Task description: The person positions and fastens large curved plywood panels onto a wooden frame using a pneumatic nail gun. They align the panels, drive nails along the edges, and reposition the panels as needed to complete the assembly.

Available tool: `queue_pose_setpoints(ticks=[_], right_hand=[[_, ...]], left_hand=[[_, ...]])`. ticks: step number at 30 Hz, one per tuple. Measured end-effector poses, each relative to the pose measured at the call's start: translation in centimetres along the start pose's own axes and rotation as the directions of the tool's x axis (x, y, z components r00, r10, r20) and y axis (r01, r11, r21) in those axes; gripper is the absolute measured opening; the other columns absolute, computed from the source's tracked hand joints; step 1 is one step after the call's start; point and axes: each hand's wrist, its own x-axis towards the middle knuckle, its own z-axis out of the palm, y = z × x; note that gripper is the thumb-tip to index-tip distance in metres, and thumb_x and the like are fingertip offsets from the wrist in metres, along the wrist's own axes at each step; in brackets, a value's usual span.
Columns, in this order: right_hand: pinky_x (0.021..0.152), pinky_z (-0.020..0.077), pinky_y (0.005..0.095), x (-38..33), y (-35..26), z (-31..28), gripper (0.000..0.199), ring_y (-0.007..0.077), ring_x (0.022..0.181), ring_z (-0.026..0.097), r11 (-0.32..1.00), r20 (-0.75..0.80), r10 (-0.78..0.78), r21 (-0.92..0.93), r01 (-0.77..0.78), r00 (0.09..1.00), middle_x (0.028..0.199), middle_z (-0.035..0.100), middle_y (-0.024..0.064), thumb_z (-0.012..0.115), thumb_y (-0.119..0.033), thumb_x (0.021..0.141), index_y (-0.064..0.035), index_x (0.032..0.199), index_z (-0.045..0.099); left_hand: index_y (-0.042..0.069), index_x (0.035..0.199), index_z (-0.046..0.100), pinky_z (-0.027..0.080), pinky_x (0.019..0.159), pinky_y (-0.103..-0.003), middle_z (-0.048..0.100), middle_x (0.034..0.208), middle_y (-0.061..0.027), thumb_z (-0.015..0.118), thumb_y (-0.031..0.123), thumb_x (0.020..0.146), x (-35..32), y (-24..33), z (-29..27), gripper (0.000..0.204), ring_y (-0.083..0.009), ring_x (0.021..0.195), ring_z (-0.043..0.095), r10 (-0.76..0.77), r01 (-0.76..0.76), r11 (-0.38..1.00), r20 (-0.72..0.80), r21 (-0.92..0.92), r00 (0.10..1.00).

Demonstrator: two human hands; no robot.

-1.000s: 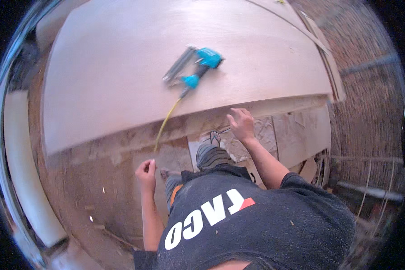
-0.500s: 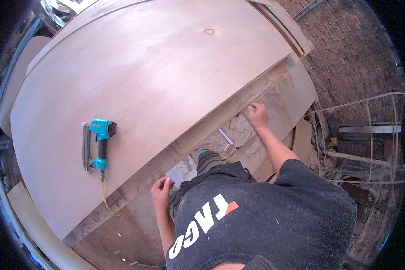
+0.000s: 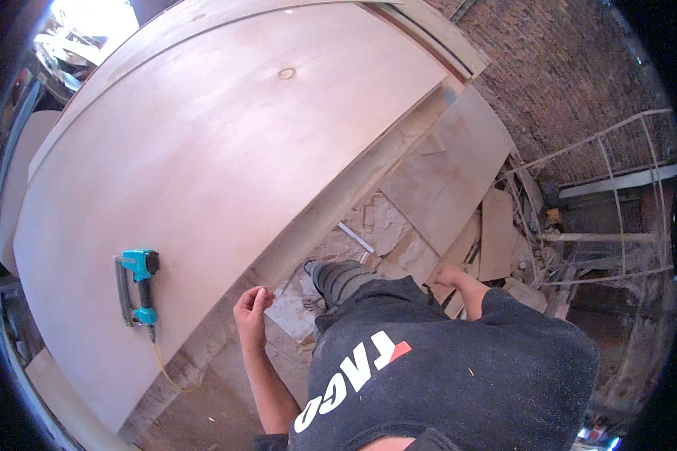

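My left hand [image 3: 251, 310] is raised beside the near edge of the large pale plywood sheet [image 3: 203, 143], thumb and fingers pinched together. Anything between those fingertips is too small to make out. Close to my right hip, my right hand [image 3: 448, 277] has its fingers curled in; what they hold, if anything, is hidden. A teal and black nail gun [image 3: 144, 289] lies on the sheet, left of my left hand and touched by neither hand. From its grip runs a thin yellow air hose [image 3: 162, 367] over the sheet's edge.
Below the sheet's edge, a white strip [image 3: 356, 237] and broken board pieces litter the floor around my foot. Another flat board [image 3: 447, 177] lies lower, to the right. Beyond it are scrap wood, a metal frame [image 3: 617, 203] and a brick wall [image 3: 557, 83].
My right hand has drawn back from above the lower board to my hip. My left hand has risen slightly, still pinched. The whole view has shifted; the nail gun still rests on the sheet.
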Motion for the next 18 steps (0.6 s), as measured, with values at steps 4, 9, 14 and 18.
queue_pose_setpoints(ticks=[4,9,14,18], right_hand=[[0.093,0.0570,0.0436,2.8,1.3,-9.6,0.038,0.0355,0.103,0.075,0.898,-0.297,0.108,0.438,0.035,0.949,0.107,0.080,0.0183,0.072,-0.034,0.089,-0.0054,0.111,0.081],[0.092,0.0564,0.0395,11.6,6.1,-25.4,0.040,0.0243,0.101,0.073,0.694,-0.589,0.276,0.669,0.266,0.760,0.109,0.079,0.0137,0.077,-0.032,0.093,-0.0006,0.118,0.078],[0.092,0.0536,0.0346,17.9,7.5,-45.8,0.037,0.0193,0.104,0.070,0.393,-0.659,0.291,0.743,0.541,0.694,0.115,0.078,0.0056,0.071,-0.031,0.101,-0.0061,0.127,0.076],[0.106,0.0528,0.0447,27.8,16.1,-53.8,0.044,0.0316,0.128,0.064,-0.115,-0.499,0.094,0.854,0.507,0.862,0.142,0.066,0.0109,0.059,-0.035,0.105,-0.0100,0.141,0.065]], left_hand=[[-0.002,0.113,0.074,0.058,0.083,-0.032,0.077,0.099,-0.0113,0.071,0.020,0.104,-0.3,-1.1,3.7,0.024,-0.0194,0.092,0.074,-0.060,0.061,0.993,0.007,-0.098,0.998],[-0.003,0.117,0.073,0.059,0.084,-0.033,0.077,0.100,-0.0126,0.071,0.021,0.103,1.8,-1.7,12.2,0.027,-0.0202,0.095,0.074,-0.086,0.092,0.982,0.045,-0.164,0.995],[-0.004,0.121,0.071,0.060,0.084,-0.033,0.076,0.106,-0.0135,0.070,0.030,0.105,6.3,-0.8,22.4,0.037,-0.0205,0.098,0.075,-0.142,0.125,0.963,-0.055,-0.239,0.988],[-0.002,0.112,0.070,0.059,0.077,-0.031,0.072,0.099,-0.0115,0.072,0.044,0.102,11.7,-1.1,30.2,0.047,-0.0181,0.089,0.071,-0.280,0.068,0.840,-0.323,-0.538,0.904]])
